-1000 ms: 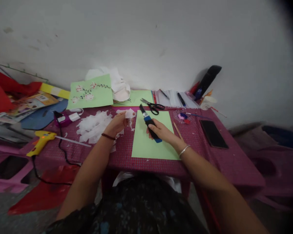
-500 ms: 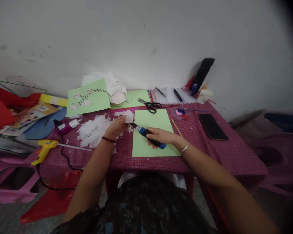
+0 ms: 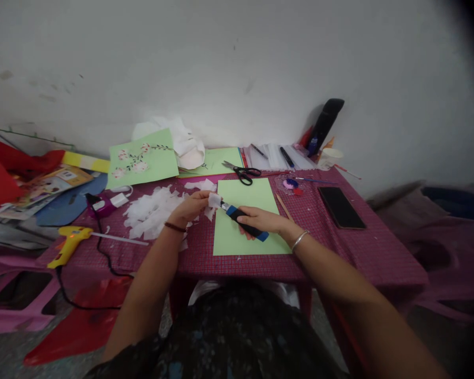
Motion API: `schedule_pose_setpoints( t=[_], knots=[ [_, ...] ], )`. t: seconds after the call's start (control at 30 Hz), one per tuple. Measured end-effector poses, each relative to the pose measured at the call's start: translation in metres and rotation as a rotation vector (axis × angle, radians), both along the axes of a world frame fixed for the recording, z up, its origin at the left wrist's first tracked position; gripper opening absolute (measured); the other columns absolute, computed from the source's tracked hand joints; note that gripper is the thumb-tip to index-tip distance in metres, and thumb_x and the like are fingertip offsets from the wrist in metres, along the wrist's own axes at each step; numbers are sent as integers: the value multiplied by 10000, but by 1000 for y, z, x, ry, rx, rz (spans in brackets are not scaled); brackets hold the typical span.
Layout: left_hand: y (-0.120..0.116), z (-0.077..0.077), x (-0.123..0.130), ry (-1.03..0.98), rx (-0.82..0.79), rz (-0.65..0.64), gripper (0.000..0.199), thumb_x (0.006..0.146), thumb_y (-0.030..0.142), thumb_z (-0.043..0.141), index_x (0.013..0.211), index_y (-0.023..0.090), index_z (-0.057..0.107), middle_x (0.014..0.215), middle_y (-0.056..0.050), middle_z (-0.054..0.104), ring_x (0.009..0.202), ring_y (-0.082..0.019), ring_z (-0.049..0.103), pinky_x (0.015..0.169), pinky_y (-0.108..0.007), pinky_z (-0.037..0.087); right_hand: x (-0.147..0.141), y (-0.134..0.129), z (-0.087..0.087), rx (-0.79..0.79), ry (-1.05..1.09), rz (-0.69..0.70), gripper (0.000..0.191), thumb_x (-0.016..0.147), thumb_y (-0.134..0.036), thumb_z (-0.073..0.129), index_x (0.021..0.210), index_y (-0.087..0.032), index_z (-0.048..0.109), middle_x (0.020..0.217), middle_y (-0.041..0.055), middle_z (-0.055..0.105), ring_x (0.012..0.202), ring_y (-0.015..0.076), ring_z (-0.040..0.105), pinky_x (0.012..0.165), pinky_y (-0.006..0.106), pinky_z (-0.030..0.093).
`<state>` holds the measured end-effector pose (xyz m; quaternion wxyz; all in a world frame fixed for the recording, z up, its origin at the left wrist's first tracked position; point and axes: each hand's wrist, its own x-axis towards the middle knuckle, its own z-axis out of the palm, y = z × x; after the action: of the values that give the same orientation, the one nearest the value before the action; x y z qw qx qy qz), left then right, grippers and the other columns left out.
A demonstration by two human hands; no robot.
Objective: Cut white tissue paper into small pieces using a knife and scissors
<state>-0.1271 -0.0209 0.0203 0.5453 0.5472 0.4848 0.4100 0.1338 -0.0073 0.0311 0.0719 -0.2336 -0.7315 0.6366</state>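
Observation:
My left hand (image 3: pixel 191 207) pinches a small piece of thin white paper (image 3: pixel 214 200) between thumb and fingers. My right hand (image 3: pixel 256 221) is wrapped round the blue-and-black handle of what looks like a utility knife (image 3: pixel 231 211). Its front end points left and meets the paper, which covers the tip. Both hands are above the left part of a plain light green sheet (image 3: pixel 240 245). A heap of torn white paper pieces (image 3: pixel 150 213) lies left of my left hand. Black scissors (image 3: pixel 245 173) rest at the sheet's far edge.
A yellow glue gun (image 3: pixel 69 245) with its cord lies at the left table edge. A painted green sheet (image 3: pixel 142 158) leans at the back left. On the right are a pencil (image 3: pixel 285 207), a paint palette (image 3: pixel 291 184), a phone (image 3: pixel 342 207) and a paper cup (image 3: pixel 331 157).
The paper piece in my left hand has come down over the knife's tip, hiding it. My left hand has shifted slightly right. My right hand keeps its grip nearly in place.

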Motion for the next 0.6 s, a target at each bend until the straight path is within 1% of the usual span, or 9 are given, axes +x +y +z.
schedule_pose_setpoints(
  t=[0.07,0.17,0.27,0.37,0.43,0.5,0.57,0.6],
  knots=[
    [-1,-1,1,35,-28,-16,192,706,273,648,833,135,687,619,15,614,496,-86,487,469,-200,365,0,0,0,-1,4,2,240,974,-424,474,901,-201,424,759,3,601,545,99,600,482,229,519],
    [-3,-3,3,44,-64,-33,169,692,268,652,787,130,673,597,13,603,444,-73,442,422,-200,319,0,0,1,-5,-7,-5,234,968,-419,486,905,-201,428,772,6,603,566,101,607,497,228,529],
    [-5,-5,5,30,-88,-49,132,681,255,670,732,135,646,591,9,602,435,-71,445,420,-204,317,0,-1,2,-8,-22,-25,230,967,-416,486,901,-202,432,762,-1,597,562,99,602,496,225,528],
    [-6,-3,7,-5,-83,-95,123,664,244,660,702,129,642,589,-2,610,441,-78,456,429,-211,328,-1,-2,4,10,-44,-53,193,976,-372,470,898,-198,438,754,-3,592,561,99,602,493,221,524],
    [-7,-1,7,-33,-68,-129,146,636,241,673,718,122,656,622,-11,631,478,-86,489,463,-214,361,-1,-3,6,18,-65,-76,166,977,-345,467,909,-195,444,756,-1,592,554,98,600,489,220,519],
    [-8,-1,7,-89,-37,-184,203,609,237,724,763,116,672,679,-24,658,556,-102,548,533,-220,414,-2,-4,8,19,-79,-96,146,976,-331,472,926,-195,448,754,-3,590,534,93,591,478,215,510],
    [-7,-4,8,-190,-12,-244,278,613,271,783,814,109,682,725,-43,676,627,-124,595,599,-238,454,-3,-5,10,23,-84,-105,133,976,-323,472,948,-194,452,748,-7,589,521,87,582,473,207,503],
    [-6,-6,9,-254,-8,-264,317,629,316,800,837,105,684,738,-54,682,647,-138,610,619,-252,470,-3,-5,10,25,-83,-106,130,977,-321,471,962,-193,456,749,-8,590,522,86,581,475,203,503]
  ],
)
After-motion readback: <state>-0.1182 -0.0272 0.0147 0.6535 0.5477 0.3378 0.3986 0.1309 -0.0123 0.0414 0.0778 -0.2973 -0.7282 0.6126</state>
